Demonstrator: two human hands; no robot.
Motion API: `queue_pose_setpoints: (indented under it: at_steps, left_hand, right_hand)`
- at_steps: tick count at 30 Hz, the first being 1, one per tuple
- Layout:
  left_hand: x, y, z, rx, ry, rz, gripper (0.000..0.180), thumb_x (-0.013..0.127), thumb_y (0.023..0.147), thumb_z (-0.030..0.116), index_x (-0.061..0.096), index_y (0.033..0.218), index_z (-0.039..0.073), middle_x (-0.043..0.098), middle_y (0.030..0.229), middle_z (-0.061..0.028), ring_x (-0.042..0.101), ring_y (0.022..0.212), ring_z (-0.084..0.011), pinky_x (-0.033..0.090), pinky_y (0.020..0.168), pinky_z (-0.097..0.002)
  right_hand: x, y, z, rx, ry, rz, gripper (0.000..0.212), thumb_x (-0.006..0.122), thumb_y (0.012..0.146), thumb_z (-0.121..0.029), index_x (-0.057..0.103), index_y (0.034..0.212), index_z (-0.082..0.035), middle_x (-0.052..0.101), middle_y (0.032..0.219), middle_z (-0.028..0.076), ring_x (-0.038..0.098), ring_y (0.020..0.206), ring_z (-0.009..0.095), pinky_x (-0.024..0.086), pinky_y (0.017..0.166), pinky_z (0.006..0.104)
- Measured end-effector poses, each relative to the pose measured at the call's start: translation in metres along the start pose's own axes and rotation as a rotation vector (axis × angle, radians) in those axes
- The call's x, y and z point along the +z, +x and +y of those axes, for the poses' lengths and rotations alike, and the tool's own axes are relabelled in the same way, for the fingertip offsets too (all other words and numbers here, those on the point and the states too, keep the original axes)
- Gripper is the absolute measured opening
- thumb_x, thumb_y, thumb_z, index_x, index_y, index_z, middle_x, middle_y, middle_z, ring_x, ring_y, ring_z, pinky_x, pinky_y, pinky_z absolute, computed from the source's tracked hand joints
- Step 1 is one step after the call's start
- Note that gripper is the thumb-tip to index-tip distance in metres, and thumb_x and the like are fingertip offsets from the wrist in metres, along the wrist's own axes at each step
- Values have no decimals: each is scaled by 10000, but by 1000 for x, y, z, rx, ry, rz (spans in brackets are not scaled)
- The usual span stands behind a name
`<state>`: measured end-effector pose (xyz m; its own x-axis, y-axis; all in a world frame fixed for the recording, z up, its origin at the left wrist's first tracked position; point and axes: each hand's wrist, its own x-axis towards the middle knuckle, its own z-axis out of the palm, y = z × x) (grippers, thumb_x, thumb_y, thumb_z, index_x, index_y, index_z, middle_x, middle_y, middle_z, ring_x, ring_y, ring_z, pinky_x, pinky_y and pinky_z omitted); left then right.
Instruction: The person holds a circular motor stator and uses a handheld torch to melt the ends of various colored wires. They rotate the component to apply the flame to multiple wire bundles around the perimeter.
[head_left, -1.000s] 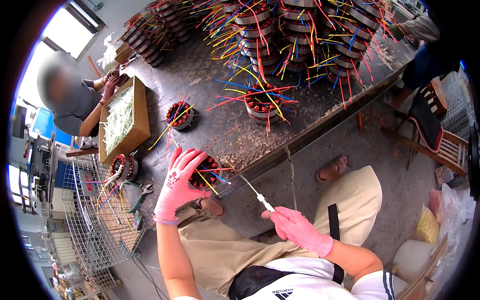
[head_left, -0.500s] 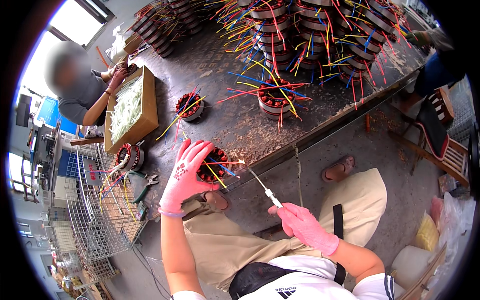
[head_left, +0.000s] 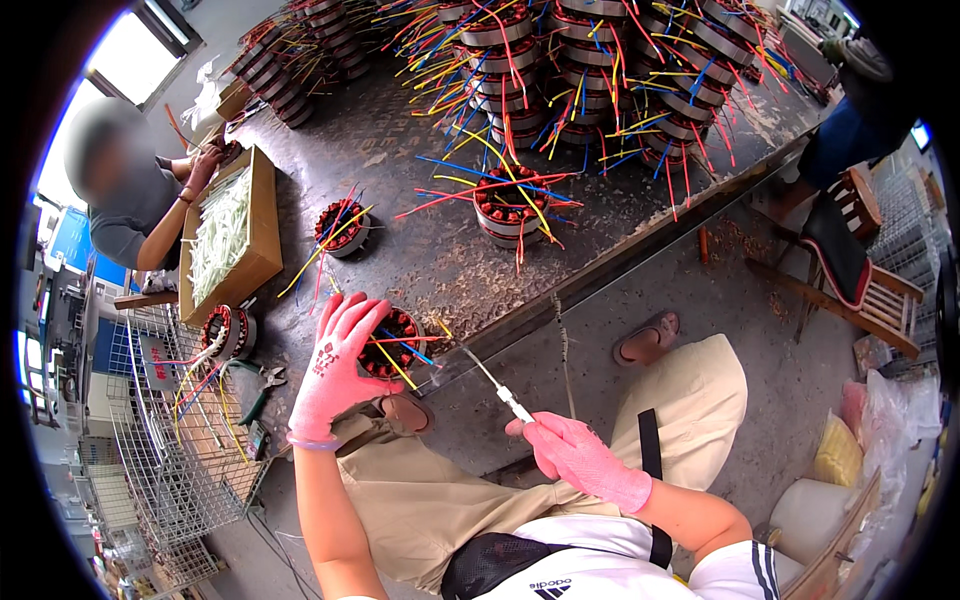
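Observation:
My left hand [head_left: 338,372], in a pink glove, curves round a motor stator [head_left: 402,325] at the table's near edge, thumb on its near side and fingers at its left. Red, blue and yellow wires stick out of that stator toward the right. In my pink-gloved right hand [head_left: 585,460] is a slim tool [head_left: 513,402] with a white grip and a long thin metal shaft. Its tip stays close to the wire ends, just right of the stator; whether they touch, I cannot tell. Two more wired stators, a small one [head_left: 342,230] and a larger one [head_left: 507,212], lie farther back.
Tall stacks of stators [head_left: 590,70] fill the table's far side. At left stand a box [head_left: 262,215] of white sleeves, another stator [head_left: 228,332], green-handled cutters [head_left: 262,390] and a wire rack [head_left: 150,430]. A co-worker [head_left: 135,200] sits beyond the box; a chair [head_left: 850,260] stands at right.
The whole view has shifted, so everything sits farther left. Both hands keep nearly the same place relative to the stator. The wire ends near the tool's tip look slightly rearranged.

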<state>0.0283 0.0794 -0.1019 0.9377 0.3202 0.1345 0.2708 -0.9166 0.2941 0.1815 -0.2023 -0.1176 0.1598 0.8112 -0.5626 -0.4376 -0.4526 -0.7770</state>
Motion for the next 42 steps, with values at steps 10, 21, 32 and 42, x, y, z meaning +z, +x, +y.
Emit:
queue_pose_setpoints:
  at_steps: [10, 21, 32, 42]
  left_hand:
    - [0, 2, 1, -9, -4, -12, 968, 873, 472, 243, 502, 1351, 76, 511, 1339, -126, 382, 1341, -348, 238, 1164, -498]
    - [-2, 3, 4, -6, 4, -17, 977, 874, 460, 219, 503, 1351, 67, 517, 1345, -126, 391, 1341, -339, 239, 1167, -499]
    - [0, 4, 4, -11, -11, -20, 972, 865, 470, 220, 499, 1358, 69, 506, 1371, -121, 377, 1363, -321, 224, 1174, -490]
    - [-3, 3, 3, -3, 4, -40, 971, 864, 481, 217, 492, 1364, 63, 497, 1384, -119, 373, 1365, -328, 231, 1169, -491]
  right_hand:
    - [-1, 4, 10, -17, 45, -20, 285, 460, 1021, -228, 614, 1150, -26, 423, 622, -32, 400, 543, 56, 329, 496, 239]
    - [-2, 4, 15, -33, 61, -22, 289, 467, 1018, -248, 623, 1134, -33, 447, 625, -24, 424, 543, 58, 350, 501, 236]
    - [-4, 1, 8, -6, -21, -4, 314, 473, 1014, -275, 624, 1132, -25, 454, 619, -22, 410, 535, 59, 340, 489, 244]
    - [-1, 1, 6, 2, 42, -4, 299, 478, 1010, -267, 631, 1121, -35, 441, 606, -23, 417, 540, 62, 336, 491, 247]
